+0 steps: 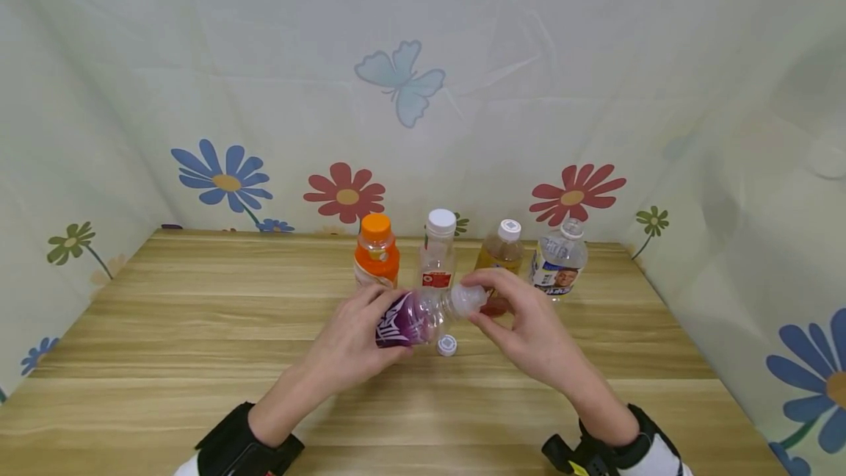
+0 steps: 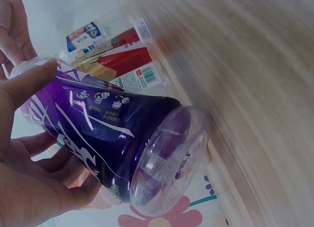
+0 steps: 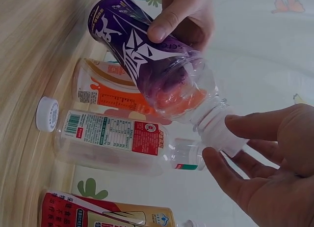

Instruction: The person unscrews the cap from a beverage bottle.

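Left hand [image 1: 357,330]: fingers wrapping smooth purple plastic bottle [image 1: 411,319]!
Right hand [image 1: 529,322]: fingers pinching pale cylindrical cap [image 1: 467,300]!
White disc [image 1: 446,345]: woodgrain counter [image 1: 198,314], bottle-neck's six o'clock!

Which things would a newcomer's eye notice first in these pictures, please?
Probably the purple-labelled bottle, tilted mid-table: the left hand grips it, and the right hand pinches its pale cap. Next, the bright orange bottle beyond the left hand, and the loose white cap on the table.

A booth-like spot, curtained off — flower-printed cloth [image 1: 277,28] hangs on three sides of a desk [image 1: 231,300]. Home or studio — I cannot tell.
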Motion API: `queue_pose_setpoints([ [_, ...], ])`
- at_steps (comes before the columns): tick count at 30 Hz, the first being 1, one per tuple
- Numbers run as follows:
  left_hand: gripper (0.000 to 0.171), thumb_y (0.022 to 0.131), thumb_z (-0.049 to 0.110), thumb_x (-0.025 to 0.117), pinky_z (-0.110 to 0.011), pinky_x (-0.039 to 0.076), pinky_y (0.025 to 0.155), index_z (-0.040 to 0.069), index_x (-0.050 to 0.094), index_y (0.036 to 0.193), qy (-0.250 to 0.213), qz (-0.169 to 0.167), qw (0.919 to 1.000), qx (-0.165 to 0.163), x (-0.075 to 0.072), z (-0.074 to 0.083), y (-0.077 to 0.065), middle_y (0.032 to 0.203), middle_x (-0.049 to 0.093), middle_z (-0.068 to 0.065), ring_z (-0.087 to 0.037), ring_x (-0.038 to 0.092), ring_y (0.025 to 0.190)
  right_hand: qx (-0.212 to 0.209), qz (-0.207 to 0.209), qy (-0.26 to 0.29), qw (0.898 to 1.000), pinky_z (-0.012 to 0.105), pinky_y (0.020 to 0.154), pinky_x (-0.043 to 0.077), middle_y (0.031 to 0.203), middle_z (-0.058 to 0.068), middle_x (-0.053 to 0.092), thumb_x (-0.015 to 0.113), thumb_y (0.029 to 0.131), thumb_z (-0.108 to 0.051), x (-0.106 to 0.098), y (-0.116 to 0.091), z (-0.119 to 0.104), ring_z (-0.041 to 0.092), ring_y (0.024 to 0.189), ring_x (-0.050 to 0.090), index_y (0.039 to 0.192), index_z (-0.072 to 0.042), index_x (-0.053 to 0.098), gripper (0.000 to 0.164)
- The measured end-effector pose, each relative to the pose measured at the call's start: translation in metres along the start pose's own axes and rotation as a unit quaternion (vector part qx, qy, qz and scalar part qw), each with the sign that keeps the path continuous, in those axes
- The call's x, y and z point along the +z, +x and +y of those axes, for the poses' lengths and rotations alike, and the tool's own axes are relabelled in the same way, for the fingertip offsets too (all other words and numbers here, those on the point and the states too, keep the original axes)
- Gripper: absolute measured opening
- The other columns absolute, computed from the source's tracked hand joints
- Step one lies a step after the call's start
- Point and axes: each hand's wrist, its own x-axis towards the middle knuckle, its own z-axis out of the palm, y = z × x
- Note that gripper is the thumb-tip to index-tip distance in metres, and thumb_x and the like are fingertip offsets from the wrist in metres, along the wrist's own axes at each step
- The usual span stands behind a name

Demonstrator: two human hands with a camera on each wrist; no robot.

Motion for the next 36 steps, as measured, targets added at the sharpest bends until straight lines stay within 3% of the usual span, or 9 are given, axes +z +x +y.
queue_pose_setpoints([
  [9,0.073,0.069,0.037,0.09,-0.029,0.043,0.095,0.011,0.059,0.131,-0.007,-0.002,1.0,-0.003,0.0001,0.0016,0.0002,0.12,0.056,0.002,-0.016,0.057,0.106,-0.003,0.011,0.016,1.0,0.025,0.077,0.053,0.124,-0.002,0.059,0.073,0.08,0.015,-0.0016,0.0,-0.0038,0.017,0.104,0.061,0.117,-0.009,0.066,0.045],
  [24,0.073,0.071,0.036,0.089,-0.03,0.042,0.095,0.01,0.059,0.131,-0.018,0.0,0.9998,-0.007,0.0001,0.0023,0.0004,0.121,0.055,0.002,-0.017,0.056,0.107,0.002,0.019,0.042,0.999,0.028,0.076,0.053,0.126,-0.002,0.058,0.074,0.079,0.017,-0.0029,0.0004,-0.0025,0.02,0.101,0.062,0.124,-0.007,0.062,0.052],
  [29,0.073,0.071,0.037,0.089,-0.03,0.042,0.095,0.01,0.059,0.132,-0.017,0.0,0.9998,-0.009,-0.0001,0.0029,0.0002,0.122,0.055,0.002,-0.018,0.056,0.108,0.033,0.013,0.039,0.999,0.026,0.075,0.053,0.121,0.0,0.057,0.077,0.079,0.01,-0.0036,0.0001,-0.0016,0.02,0.104,0.06,0.126,-0.006,0.058,0.053],
  [36,0.073,0.071,0.038,0.089,-0.029,0.042,0.095,0.01,0.059,0.131,-0.014,0.004,0.9999,-0.009,0.0005,0.0031,0.0001,0.122,0.054,0.002,-0.017,0.056,0.108,0.094,0.028,0.006,0.995,0.025,0.072,0.053,0.106,-0.004,0.061,0.072,0.092,-0.015,-0.0035,-0.0011,-0.0015,0.015,0.093,0.06,0.118,-0.006,0.061,0.03],
])
